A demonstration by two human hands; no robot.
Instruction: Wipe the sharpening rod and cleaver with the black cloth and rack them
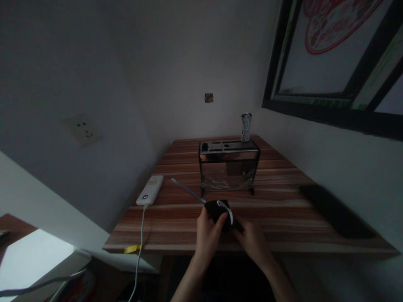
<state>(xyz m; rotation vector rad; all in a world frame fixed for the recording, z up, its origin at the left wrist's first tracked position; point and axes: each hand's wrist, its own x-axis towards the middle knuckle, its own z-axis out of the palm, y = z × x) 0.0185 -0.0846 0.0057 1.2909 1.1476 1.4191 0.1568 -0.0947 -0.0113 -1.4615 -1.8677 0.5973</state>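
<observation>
Wood-grain bench [176, 226] against pale walls, dim light. Left hand [208, 235] has its grip closed on a black cloth [217, 209] with a white strip, over the near edge; right hand [250, 241] pinches its right side. Rack [229, 157] just beyond, white power bank [150, 191] to the left.

The compact black item [214, 208] is raised at the near edge of the striped wood-grain tabletop [170, 235]. A curved white strip [224, 205] crosses its upper face. A thin, straight, translucent rod [189, 191] extends obliquely from its left side, pointing away.
</observation>
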